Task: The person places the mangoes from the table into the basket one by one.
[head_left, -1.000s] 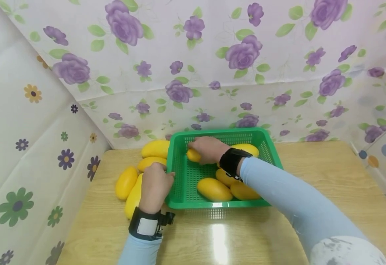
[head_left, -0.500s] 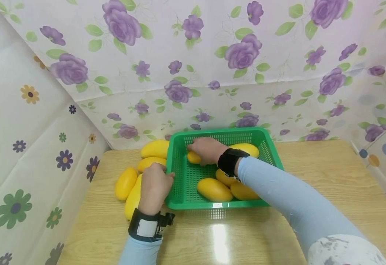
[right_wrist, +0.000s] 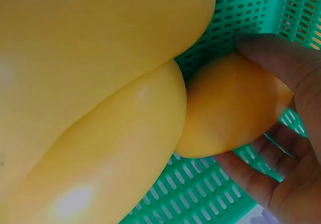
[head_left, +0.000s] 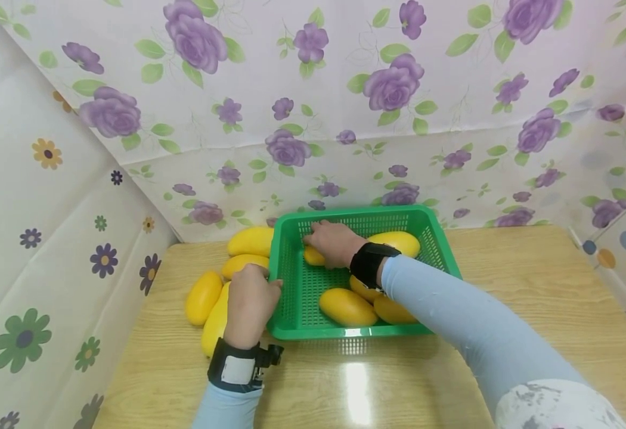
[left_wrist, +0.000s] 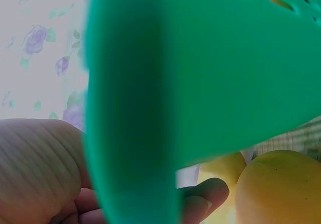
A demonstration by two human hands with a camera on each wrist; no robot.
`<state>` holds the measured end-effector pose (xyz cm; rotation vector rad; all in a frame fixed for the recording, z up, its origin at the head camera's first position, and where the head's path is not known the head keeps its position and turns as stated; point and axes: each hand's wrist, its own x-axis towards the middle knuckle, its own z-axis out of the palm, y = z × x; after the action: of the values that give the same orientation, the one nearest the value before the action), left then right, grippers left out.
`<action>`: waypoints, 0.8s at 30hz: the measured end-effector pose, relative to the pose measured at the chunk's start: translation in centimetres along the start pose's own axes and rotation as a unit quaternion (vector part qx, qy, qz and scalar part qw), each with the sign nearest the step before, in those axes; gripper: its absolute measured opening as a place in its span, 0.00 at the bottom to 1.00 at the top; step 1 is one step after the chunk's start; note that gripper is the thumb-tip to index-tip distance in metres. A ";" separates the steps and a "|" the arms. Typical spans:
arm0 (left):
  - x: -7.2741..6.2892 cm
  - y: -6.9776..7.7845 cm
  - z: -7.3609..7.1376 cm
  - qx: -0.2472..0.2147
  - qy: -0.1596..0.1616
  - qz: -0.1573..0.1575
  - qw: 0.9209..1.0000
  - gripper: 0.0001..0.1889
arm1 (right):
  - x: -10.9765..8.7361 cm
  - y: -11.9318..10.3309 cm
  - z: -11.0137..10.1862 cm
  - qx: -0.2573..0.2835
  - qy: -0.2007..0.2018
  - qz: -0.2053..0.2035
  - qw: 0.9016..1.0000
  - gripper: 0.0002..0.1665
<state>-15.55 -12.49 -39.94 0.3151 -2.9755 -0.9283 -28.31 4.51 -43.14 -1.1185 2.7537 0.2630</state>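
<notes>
A green plastic basket (head_left: pixel 313 333) stands on the table with several yellow mangoes inside, one of them a mango (head_left: pixel 347 307) by the near wall. My left hand (head_left: pixel 251 307) grips the basket's left rim; in the left wrist view, fingertips (left_wrist: pixel 213 191) show beyond the green wall. Inside the far left corner, my right hand (head_left: pixel 337 243) holds a mango (right_wrist: pixel 230 108) low against the basket floor. The right wrist view has the thumb on one side of it and curled fingers on the other. Two larger-looking mangoes (right_wrist: pixel 115 148) lie beside it there.
Several more mangoes (head_left: pixel 204 298) lie on the wooden table (head_left: pixel 146 381) left of the basket, partly behind the left hand. A flowered cloth (head_left: pixel 345 143) hangs close behind the basket, and another patterned sheet (head_left: pixel 61 250) borders the left side.
My right hand and forearm have shifted very slightly left, still at the mango in the far left corner. The left hand keeps its place on the basket rim.
</notes>
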 end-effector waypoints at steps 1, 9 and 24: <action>0.0 0.0 0.0 0.000 0.000 0.001 1.000 0.19 | 0.0 0.0 0.0 -0.004 0.001 0.002 1.000 0.40; 0.0 0.0 0.2 -0.003 0.002 0.003 1.000 0.17 | -0.4 -0.1 0.0 -0.004 0.005 0.013 1.000 0.37; -0.1 0.1 0.0 -0.004 0.001 0.000 1.000 0.15 | -0.9 -0.1 -0.2 -0.001 -0.010 0.034 0.999 0.38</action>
<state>-15.52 -12.36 -39.88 0.3157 -2.9703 -0.9380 -27.61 5.02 -42.75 -1.0172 2.7785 0.2829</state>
